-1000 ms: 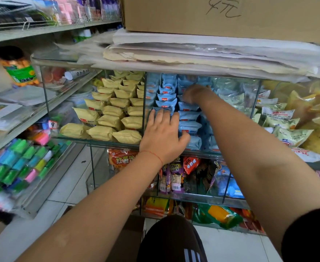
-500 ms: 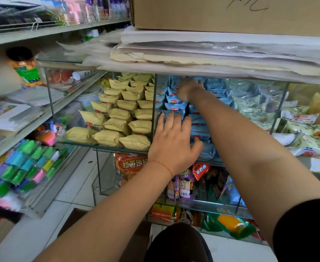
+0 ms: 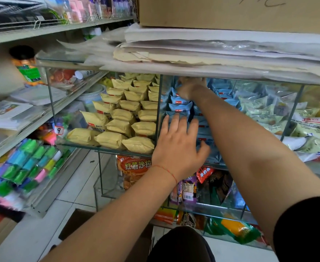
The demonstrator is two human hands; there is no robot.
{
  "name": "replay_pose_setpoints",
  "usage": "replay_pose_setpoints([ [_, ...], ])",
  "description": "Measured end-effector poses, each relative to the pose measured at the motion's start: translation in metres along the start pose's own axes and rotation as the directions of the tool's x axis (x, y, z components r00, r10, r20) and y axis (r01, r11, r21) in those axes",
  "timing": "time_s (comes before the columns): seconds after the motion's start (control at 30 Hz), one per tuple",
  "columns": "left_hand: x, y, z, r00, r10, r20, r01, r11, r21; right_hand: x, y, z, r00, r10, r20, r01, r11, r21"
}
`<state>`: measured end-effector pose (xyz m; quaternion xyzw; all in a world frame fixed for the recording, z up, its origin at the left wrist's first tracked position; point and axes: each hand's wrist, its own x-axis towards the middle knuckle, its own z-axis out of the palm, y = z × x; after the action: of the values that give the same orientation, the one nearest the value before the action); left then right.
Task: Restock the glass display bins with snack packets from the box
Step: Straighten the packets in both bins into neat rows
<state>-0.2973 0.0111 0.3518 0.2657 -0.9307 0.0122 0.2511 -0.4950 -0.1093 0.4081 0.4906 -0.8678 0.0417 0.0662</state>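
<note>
A glass display bin [image 3: 158,110] holds stacked blue snack packets [image 3: 180,106] in its middle compartment. My left hand [image 3: 178,148] lies flat with fingers spread against the front of the blue stack, pressing it back. My right hand [image 3: 190,87] reaches deep to the top back of the same compartment, its fingers among the upper blue packets; whether it grips one is hidden. Yellow packets [image 3: 121,118] fill the compartment to the left. Pale green packets [image 3: 268,114] fill the one to the right. A corner of a cardboard box [image 3: 74,222] shows on the floor below.
A paper-covered shelf [image 3: 212,59] with a large carton [image 3: 231,12] overhangs the bin, leaving little room above. Lower glass bins [image 3: 193,186] hold mixed snacks. Left shelves carry colourful packs [image 3: 27,163] and stationery. White floor tiles [image 3: 70,186] lie below.
My right hand has reached a little further up and back in the blue compartment. My left hand stays pressed on the front of the blue stack. The camera has tilted down slightly.
</note>
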Motion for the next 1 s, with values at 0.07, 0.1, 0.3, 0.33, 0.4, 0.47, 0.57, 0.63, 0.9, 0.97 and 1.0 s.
replay_pose_setpoints([
  [0.07,0.0,0.0,0.0,1.0,0.0,0.005,0.0,1.0,-0.001,0.001,-0.003,0.0,1.0,-0.003,0.008,0.003,1.0,-0.005],
  [0.1,0.001,0.0,0.0,1.0,-0.001,0.007,0.001,1.0,0.0,0.002,-0.004,-0.001,1.0,-0.005,0.027,0.005,1.0,-0.007],
  [0.3,0.0,0.001,-0.001,1.0,-0.002,0.0,0.002,1.0,0.0,0.004,-0.004,0.004,0.995,0.017,0.097,-0.016,1.0,-0.014],
  [0.33,0.0,0.001,-0.001,1.0,-0.003,-0.002,0.003,1.0,0.0,0.004,-0.004,0.004,0.995,0.011,0.1,-0.009,1.0,-0.022],
  [0.4,0.0,0.001,-0.001,1.0,-0.003,-0.006,0.003,1.0,-0.001,0.004,-0.005,0.002,0.995,-0.017,0.098,0.021,0.999,-0.04],
  [0.47,0.0,0.001,-0.001,1.0,-0.001,-0.005,0.001,1.0,-0.001,0.002,-0.007,-0.001,0.996,-0.058,0.074,0.062,0.997,-0.051],
  [0.57,0.0,0.001,-0.001,1.0,-0.003,-0.009,0.002,1.0,-0.001,0.0,-0.01,-0.002,0.995,-0.096,0.039,0.097,0.995,-0.03],
  [0.63,0.0,0.0,-0.001,1.0,-0.003,-0.008,0.003,1.0,0.002,0.0,-0.01,-0.001,0.993,-0.106,0.051,0.104,0.994,0.033],
  [0.9,0.0,0.001,0.0,1.0,-0.006,-0.011,0.006,1.0,-0.001,-0.004,-0.009,0.0,0.995,-0.066,0.078,0.05,0.979,0.198],
  [0.97,0.0,0.001,0.0,1.0,-0.007,-0.016,0.006,1.0,-0.004,-0.006,-0.01,-0.001,0.996,-0.056,0.072,0.04,0.976,0.215],
  [1.0,0.0,0.002,0.0,1.0,-0.006,-0.016,0.006,1.0,-0.005,-0.007,-0.01,-0.001,0.996,-0.058,0.072,0.04,0.974,0.223],
])
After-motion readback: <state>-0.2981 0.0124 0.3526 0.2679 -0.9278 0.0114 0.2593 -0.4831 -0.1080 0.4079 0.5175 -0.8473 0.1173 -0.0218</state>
